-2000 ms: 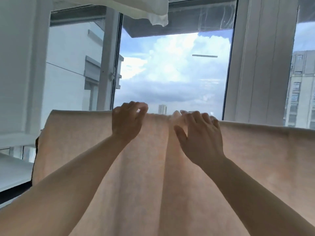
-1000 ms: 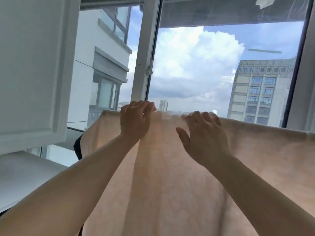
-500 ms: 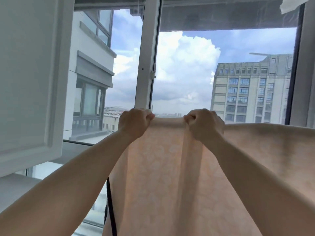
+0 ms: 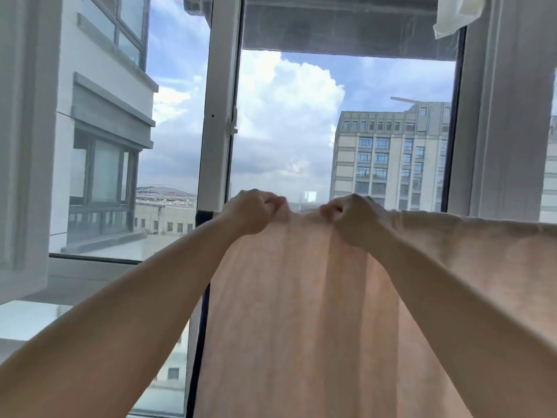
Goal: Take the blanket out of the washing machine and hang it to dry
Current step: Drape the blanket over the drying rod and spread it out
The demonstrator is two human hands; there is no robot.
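Observation:
A thin peach-coloured blanket (image 4: 301, 312) hangs in front of me over a horizontal support, spreading from the middle of the view to the right edge. Light from the window shines through it. My left hand (image 4: 251, 214) is a closed fist gripping the blanket's top edge near its left end. My right hand (image 4: 355, 220) grips the same top edge a short way to the right. A dark end of the drying rack (image 4: 202, 218) shows just left of my left hand; most of the rack is hidden behind the cloth.
A large window with a white vertical frame post (image 4: 218, 116) stands right behind the blanket. A white cloth (image 4: 452, 16) hangs at the top right. A white wall panel (image 4: 21, 131) and sill (image 4: 45, 312) are on the left.
Both hands went from flat, open fingers on the blanket's top to closed fists gripping its edge. The blanket's left edge has shifted right, baring the rack's dark end. My view turned right.

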